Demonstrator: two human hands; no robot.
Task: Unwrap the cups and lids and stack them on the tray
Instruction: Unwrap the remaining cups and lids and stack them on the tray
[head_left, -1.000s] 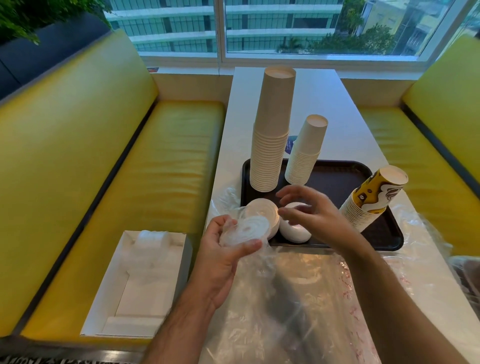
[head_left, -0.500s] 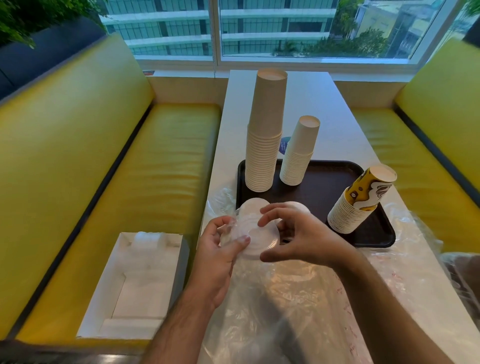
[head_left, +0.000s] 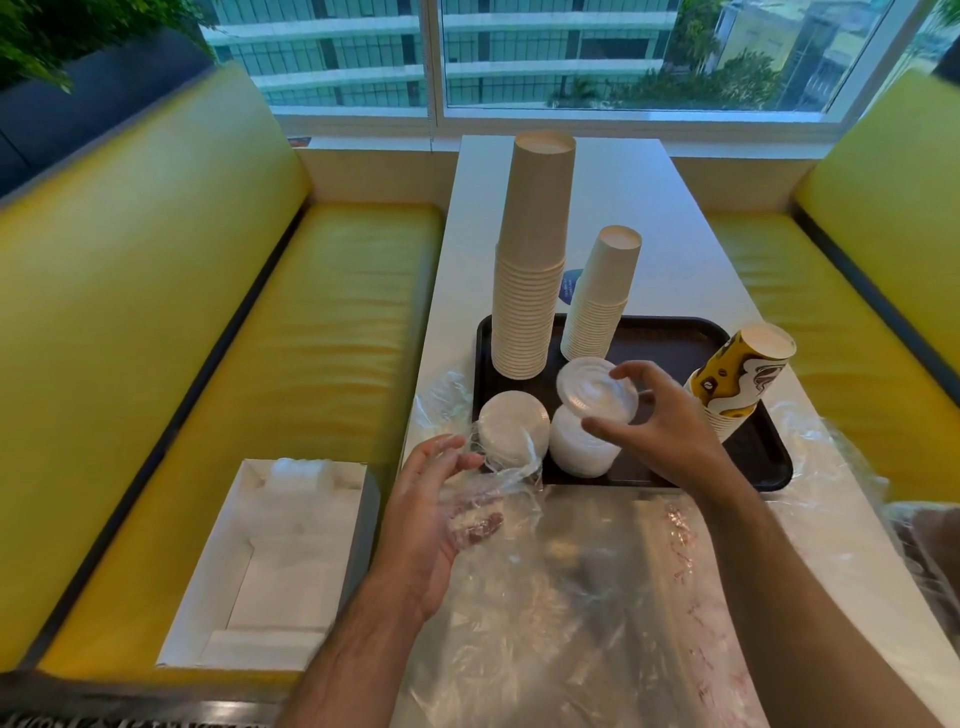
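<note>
The right hand (head_left: 670, 431) pinches a clear lid (head_left: 596, 388) by its rim between thumb and fingers, holding it just above the short lid stack (head_left: 582, 447) at the tray's (head_left: 769, 457) near edge, about 6 o'clock on the tray. The left hand (head_left: 441, 514) grasps crumpled plastic wrap (head_left: 498, 488) at 7 o'clock, beside a second lid stack (head_left: 511, 426). Three cup stacks stand on the tray: a tall one (head_left: 530, 270) at 10 o'clock, a shorter one (head_left: 602, 301) beside it, and a printed one (head_left: 737, 379) leaning at 3 o'clock. The step in hand looks like adding this lid to the stack. Next, the lid must be centred and lowered flat so it nests; the wrap on the surface (head_left: 675, 249) can then be set aside.
</note>
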